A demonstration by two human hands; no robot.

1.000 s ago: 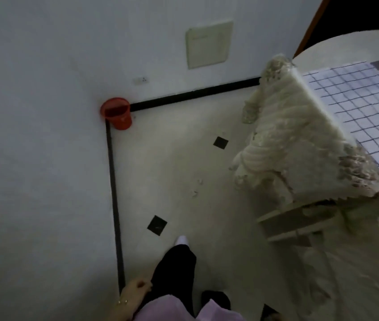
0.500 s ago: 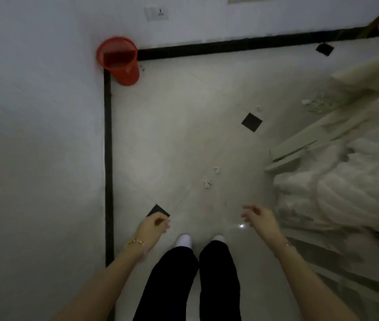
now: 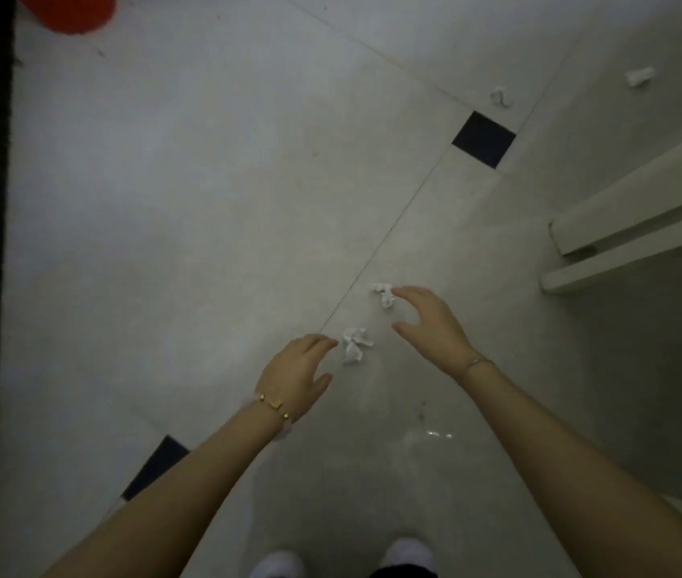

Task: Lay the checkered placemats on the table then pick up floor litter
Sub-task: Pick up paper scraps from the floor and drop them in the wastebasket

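Two crumpled paper scraps lie on the floor (image 3: 206, 202) between both open, empty hands: the left hand (image 3: 295, 375) reaches just beside the near scrap (image 3: 354, 346), the right hand (image 3: 429, 323) has fingertips at the far scrap (image 3: 384, 294). Two more bits, (image 3: 501, 97) and (image 3: 639, 76), wait far right. Placemats aren't in view; litter pickup looks barely begun. A red bin (image 3: 66, 10) peeks in far left, contents unseen.
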